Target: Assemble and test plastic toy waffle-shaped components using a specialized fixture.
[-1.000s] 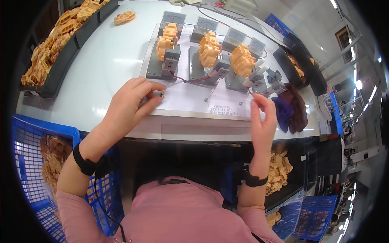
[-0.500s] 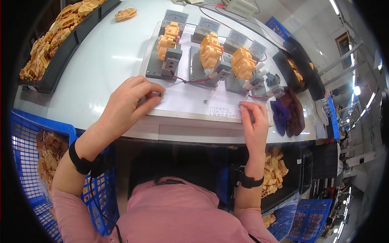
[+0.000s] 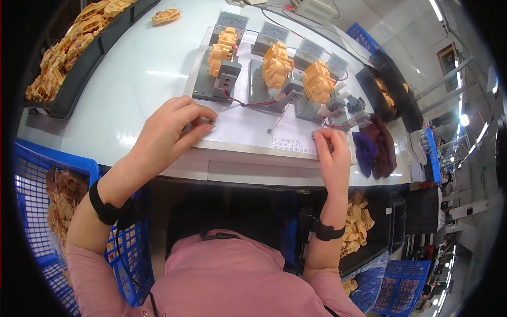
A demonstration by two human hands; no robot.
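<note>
On the white test board (image 3: 214, 145) stand three grey fixtures, each holding an upright yellow plastic gearbox: left (image 3: 220, 57), middle (image 3: 277, 66) and right (image 3: 318, 82). My left hand (image 3: 171, 129) rests at the board's front left, thumb and forefinger pinched on a small round metal piece (image 3: 213, 121). At the front right, my right hand (image 3: 332, 150) has thumb and forefinger closed at another small metal piece (image 3: 313, 136). Between the hands a third metal piece (image 3: 270, 130) lies untouched, a thin wire running to it. Red and black wires (image 3: 243, 104) link the fixtures.
Several analog meters (image 3: 273, 33) stand behind the fixtures. A black tray (image 3: 79, 79) heaped with yellow parts is at far left, with one loose gearbox (image 3: 166, 17) nearby. Dark cloth (image 3: 383, 150) lies right. Blue basket (image 3: 79, 158) and black bin (image 3: 377, 238) sit below the table.
Both hands keep the same pinched pose at the metal pieces. The whole view has shifted very slightly; nothing on the board has visibly moved.
</note>
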